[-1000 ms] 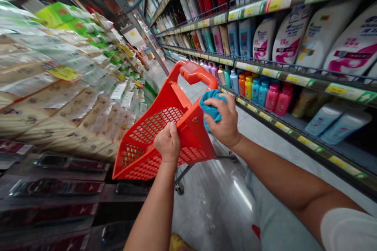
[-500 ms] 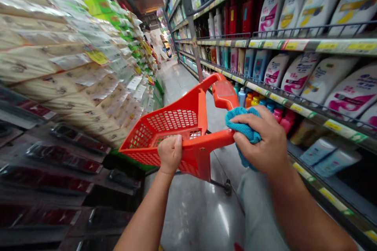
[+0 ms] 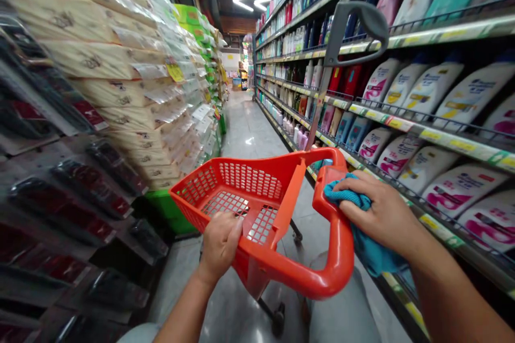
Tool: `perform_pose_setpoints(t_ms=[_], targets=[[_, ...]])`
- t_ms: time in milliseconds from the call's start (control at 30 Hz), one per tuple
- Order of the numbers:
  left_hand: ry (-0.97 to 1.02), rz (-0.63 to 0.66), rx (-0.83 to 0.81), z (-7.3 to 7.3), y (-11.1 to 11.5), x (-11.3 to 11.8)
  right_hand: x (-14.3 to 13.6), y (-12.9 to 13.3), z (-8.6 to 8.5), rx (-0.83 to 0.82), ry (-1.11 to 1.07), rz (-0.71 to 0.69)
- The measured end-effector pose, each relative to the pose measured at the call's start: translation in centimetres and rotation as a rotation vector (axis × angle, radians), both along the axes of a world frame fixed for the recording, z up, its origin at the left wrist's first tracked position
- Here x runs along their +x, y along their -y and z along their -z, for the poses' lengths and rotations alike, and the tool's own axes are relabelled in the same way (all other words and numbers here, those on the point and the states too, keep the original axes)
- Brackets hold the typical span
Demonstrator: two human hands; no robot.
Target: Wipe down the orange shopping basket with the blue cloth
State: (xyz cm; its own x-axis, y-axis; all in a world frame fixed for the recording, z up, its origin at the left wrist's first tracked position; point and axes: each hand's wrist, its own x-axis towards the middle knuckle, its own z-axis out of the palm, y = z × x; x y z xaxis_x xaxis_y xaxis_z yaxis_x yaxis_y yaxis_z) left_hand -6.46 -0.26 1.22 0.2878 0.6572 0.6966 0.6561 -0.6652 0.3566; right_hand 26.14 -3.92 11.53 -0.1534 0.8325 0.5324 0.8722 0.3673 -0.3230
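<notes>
An orange-red plastic shopping cart [image 3: 257, 165] with a perforated basket stands in front of me, tilted toward the left. My left hand [image 3: 221, 241] is wrapped around the near rim of its basket. In my right hand [image 3: 374, 206] is a blue cloth [image 3: 348, 193], bunched under the fingers and pressed on the cart's looped handle [image 3: 340, 246] at its raised middle part. The loose end of the cloth hangs below my palm. Dark wheels [image 3: 279, 317] show beneath the basket.
Shelves [image 3: 418, 123] of shampoo bottles [image 3: 446, 187] run along the right. A grey hook-shaped handle [image 3: 356, 32] on a post juts out there. Stacked tissue packs [image 3: 120, 86] and hanging packaged goods [image 3: 68, 193] line the left. The aisle floor [image 3: 241, 123] stretches ahead.
My right hand has moved with the cloth from the handle's near bend to its middle part. The cart now sits turned, its handle nearer me. The view has levelled, and the distant person is out of sight.
</notes>
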Motion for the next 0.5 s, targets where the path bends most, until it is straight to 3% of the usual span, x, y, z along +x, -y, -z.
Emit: perform_pose_setpoints(t_ms=[167,300,367,500], targets=[[0.088,-0.011,0.020,0.0,2.5,-1.3,-0.2,-0.7,-0.7,-0.006,0.061,0.092],[0.223,-0.099,0.010,-0.6,6.2,-1.2,-3.1,2.0,-1.5,-0.037,0.122,-0.201],[0.273,-0.074,0.027,-1.2,8.6,-0.9,-4.2,2.7,-2.0,-0.094,0.118,-0.354],[0.259,0.021,-0.007,-2.6,12.1,-0.7,-4.8,0.8,-3.2,-0.190,0.145,-0.445]])
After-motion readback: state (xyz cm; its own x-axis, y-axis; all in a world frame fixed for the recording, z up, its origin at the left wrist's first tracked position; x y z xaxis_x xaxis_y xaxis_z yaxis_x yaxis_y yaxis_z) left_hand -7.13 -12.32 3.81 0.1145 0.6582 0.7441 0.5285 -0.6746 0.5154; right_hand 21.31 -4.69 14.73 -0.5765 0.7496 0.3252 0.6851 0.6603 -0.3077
